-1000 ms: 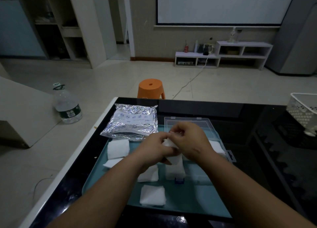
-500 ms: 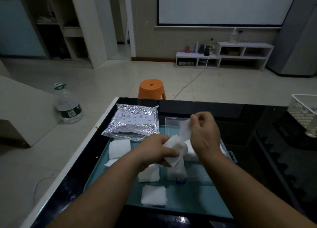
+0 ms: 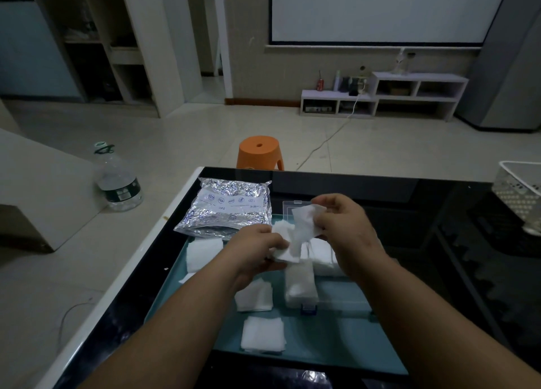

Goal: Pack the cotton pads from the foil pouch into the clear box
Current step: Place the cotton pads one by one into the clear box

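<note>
i watch both hands hover close together just above the clear box, and the arrangement makes sense to me as a peel-and-place job. the left hand curls round a small wad of pads and holds it level. i judge it serves as a supply so the other hand can take the sheets one at a time. the right hand pinches a single pad between thumb and fingertips near its upper edge. the sheet hangs down and its lower part touches the wad. i cannot tell whether it is fully free.

the clear box lies open on a teal tray, with its lid tipped back on the far side. one narrow compartment near the blue latch already has packed pads stacked in it. more white pads sit in the part under the right hand. the hands work right over it, so i think the drop can be short.

the foil pouch lies flat at the far left of the tray, just beside the box. i cannot see whether any pads remain inside it. three loose pads lie on the tray to the left of the box, on the left hand's side, not yet packed. the tray sits on the dark counter, which i take as a way to keep stray pads in one place.
</note>
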Demonstrator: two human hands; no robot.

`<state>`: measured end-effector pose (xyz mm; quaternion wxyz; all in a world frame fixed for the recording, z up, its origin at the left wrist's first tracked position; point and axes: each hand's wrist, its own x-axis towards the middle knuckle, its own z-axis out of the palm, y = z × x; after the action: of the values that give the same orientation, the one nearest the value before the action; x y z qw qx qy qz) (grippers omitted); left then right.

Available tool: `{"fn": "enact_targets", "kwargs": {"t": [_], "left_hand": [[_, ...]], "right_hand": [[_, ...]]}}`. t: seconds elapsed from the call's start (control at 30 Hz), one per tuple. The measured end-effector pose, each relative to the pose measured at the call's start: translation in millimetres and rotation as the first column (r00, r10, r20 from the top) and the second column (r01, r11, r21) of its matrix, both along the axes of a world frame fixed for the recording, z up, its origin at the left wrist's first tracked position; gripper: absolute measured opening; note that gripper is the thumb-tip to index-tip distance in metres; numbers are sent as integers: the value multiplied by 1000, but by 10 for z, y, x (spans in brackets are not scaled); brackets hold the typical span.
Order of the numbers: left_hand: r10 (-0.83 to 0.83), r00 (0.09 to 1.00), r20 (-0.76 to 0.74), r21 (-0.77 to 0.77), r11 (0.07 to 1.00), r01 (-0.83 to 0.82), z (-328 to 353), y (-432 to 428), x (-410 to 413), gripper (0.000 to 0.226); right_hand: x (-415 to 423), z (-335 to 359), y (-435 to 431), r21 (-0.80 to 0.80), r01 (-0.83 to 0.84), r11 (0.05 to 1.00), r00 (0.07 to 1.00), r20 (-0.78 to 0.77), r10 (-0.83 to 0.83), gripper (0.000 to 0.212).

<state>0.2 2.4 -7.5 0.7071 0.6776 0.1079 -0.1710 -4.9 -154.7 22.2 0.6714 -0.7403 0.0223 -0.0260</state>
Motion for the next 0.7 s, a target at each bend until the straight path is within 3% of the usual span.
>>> {"fn": "enact_targets", "kwargs": {"t": [0.43, 0.6, 0.7], "left_hand": [[6, 1000, 30, -44, 999, -4, -24, -28, -23, 25], [-17, 999, 39, -49, 999, 19, -24, -51, -41, 28], [-15, 999, 42, -57, 998, 18, -27, -63, -47, 31]], "right_hand": [[-9, -3, -6, -75, -65, 995, 996, -66, 60, 19], [7, -123, 45, -424, -1, 906, 999, 46, 23, 23], [12, -161, 55, -481, 20, 876, 998, 62, 11, 22]]}}
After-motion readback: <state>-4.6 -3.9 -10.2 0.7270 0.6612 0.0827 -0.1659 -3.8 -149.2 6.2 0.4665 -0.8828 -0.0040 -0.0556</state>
